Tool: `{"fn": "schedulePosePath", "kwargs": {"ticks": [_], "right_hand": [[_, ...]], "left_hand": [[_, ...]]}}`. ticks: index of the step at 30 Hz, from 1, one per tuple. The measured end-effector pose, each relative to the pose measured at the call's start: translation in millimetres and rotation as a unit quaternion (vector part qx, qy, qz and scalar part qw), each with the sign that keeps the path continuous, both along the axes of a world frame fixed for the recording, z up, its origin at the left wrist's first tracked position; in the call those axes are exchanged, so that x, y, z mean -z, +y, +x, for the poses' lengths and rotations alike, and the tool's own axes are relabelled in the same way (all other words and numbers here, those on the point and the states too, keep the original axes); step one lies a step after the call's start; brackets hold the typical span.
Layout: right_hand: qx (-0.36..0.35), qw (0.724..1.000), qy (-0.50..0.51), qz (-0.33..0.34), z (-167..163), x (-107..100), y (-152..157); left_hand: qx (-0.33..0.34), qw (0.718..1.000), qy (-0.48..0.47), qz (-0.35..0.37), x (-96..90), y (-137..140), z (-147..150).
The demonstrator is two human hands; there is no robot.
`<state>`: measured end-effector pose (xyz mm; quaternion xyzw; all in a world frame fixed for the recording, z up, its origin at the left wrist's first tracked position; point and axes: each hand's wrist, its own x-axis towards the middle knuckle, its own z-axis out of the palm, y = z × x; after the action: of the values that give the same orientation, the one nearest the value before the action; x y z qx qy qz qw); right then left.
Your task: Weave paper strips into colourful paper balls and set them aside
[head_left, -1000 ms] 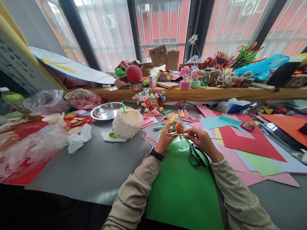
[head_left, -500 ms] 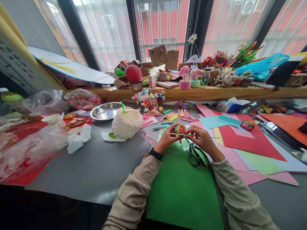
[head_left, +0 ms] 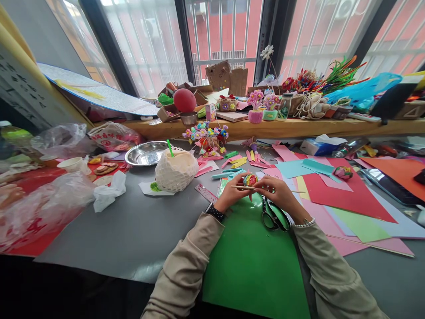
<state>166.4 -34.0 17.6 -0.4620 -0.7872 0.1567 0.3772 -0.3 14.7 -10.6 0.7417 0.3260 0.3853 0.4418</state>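
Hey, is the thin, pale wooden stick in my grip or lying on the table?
In your grip: the stick crosses in front of your left hand and runs behind your right hand.

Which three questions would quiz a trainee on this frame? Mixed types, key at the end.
1. Multiple choice: what does the right hand hold?
A) a round red ball
B) a thin, pale wooden stick
C) a round silver metal dish

2. True or false: the handles of the black-handled metal scissors lie over the glossy green sheet.

3. Fill the gap: a bracelet of pale round beads circles the wrist of the person's ____ hand.

Key: 1 B; 2 true; 3 right.
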Motion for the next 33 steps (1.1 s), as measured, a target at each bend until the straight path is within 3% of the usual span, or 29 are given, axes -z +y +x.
{"fn": "schedulePosePath", "kwargs": {"ticks": [8, 12, 27, 33], "right_hand": [[0.078, 0.994, -0.004, 0.071, -6.9, 6.2, -0.4], [0.091, 0.991, 0.003, 0.094, -10.6, 9.5, -0.4], [0.049, 0.996, 0.068, 0.012, -14.3, 5.9, -0.9], [0.060, 0.995, 0.067, 0.041, -16.0, 7.0, -0.8]], "left_hand": [[0.062, 0.976, -0.134, -0.159, -2.8, -3.7, 3.1], [0.046, 0.969, -0.148, -0.192, -4.8, -4.5, 2.9], [-0.010, 0.977, -0.104, -0.184, -6.5, -2.9, 0.4], [0.010, 0.973, -0.130, -0.192, -3.3, -2.7, 1.3]]}}
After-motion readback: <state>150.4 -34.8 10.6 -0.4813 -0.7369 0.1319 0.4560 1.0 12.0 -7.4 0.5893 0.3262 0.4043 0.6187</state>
